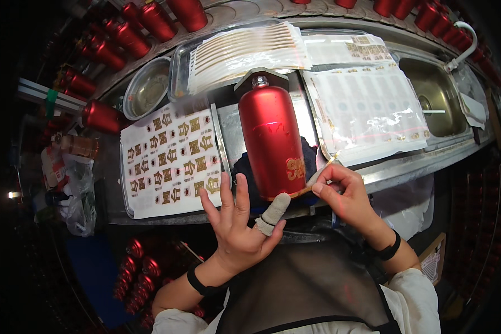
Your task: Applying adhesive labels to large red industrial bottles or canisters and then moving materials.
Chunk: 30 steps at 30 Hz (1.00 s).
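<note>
One red bottle [270,139] lies just beyond the fingers of both hands, its long axis running away from them, base nearest and neck farthest; whether it rests flat or tilted I cannot tell. The left hand [240,236] is nearer: its covered index finger [275,208] touches the base edge or all but touches it, while its other fingers spread loose, grasping nothing, left of the base. The right hand [346,196] sits just off the base's right corner, thumb and forefinger pinching a thin strip [301,193] that runs leftward along the base. Beyond the left fingers, a dark cloth [242,165] shows beside the bottle.
</note>
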Tool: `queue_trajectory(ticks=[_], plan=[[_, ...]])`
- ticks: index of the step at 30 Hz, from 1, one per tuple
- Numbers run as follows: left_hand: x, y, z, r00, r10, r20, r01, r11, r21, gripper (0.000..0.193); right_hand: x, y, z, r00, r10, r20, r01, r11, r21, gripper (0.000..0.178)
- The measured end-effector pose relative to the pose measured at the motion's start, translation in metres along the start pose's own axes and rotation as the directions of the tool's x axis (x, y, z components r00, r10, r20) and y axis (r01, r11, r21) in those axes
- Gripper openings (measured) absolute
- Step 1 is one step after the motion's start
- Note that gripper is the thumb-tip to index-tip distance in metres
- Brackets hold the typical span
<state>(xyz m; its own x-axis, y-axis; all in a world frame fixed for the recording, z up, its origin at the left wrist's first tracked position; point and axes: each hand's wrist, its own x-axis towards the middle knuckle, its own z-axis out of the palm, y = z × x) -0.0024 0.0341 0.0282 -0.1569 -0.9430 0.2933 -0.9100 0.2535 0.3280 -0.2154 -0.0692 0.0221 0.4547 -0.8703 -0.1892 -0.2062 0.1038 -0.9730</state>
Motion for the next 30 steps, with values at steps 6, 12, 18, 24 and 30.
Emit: queue_trajectory(ticks=[6, 12, 18, 24, 30], plan=[[0.022, 0.009, -0.007, 0.996, 0.084, 0.002, -0.084, 0.996, 0.037, 0.049, -0.001, 0.002, 0.002, 0.997, 0.067, 0.032, -0.068, 0.997, 0.043, 0.01], [0.039, 0.003, 0.019, 0.988, 0.103, -0.115, -0.11, 0.992, -0.058, 0.055, -0.002, 0.004, 0.005, 0.998, -0.059, -0.004, 0.059, 0.995, -0.082, 0.009], [0.015, -0.021, 0.026, 0.979, -0.054, -0.196, -0.025, 0.925, -0.379, 0.066, 0.0, -0.005, 0.004, 0.998, -0.04, 0.053, 0.041, 0.999, -0.027, 0.008], [-0.019, -0.027, 0.026, 0.991, -0.018, -0.129, -0.022, 0.954, -0.298, 0.053, 0.0, -0.006, 0.001, 0.998, -0.029, 0.052, 0.031, 0.999, -0.043, 0.009], [-0.001, -0.018, 0.014, 0.988, 0.09, -0.124, -0.106, 0.986, -0.13, 0.048, 0.002, -0.006, 0.001, 0.999, -0.007, 0.051, 0.009, 0.999, -0.04, 0.009]])
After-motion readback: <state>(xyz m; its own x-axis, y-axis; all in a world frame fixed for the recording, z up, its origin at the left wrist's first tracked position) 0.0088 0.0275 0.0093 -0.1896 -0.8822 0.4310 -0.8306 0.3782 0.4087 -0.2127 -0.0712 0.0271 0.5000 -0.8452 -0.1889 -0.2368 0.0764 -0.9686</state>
